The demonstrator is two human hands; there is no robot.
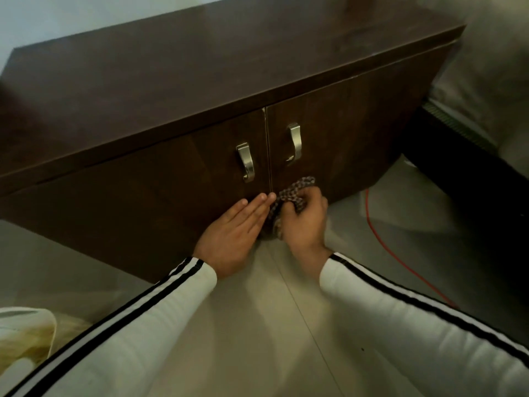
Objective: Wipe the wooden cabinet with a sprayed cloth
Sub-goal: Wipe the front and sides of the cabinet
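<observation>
Where the doors meet, cloth bunched inside curled right fingers; left fingers flat, open.

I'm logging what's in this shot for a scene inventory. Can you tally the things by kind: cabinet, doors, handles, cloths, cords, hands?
Cabinet: 1
Doors: 2, left door, right door
Handles: 2, left handle, right handle
Cloth: 1, bunched in the right hand
Red cord: 1
Hands: 2, left hand, right hand
Total: 9
</observation>
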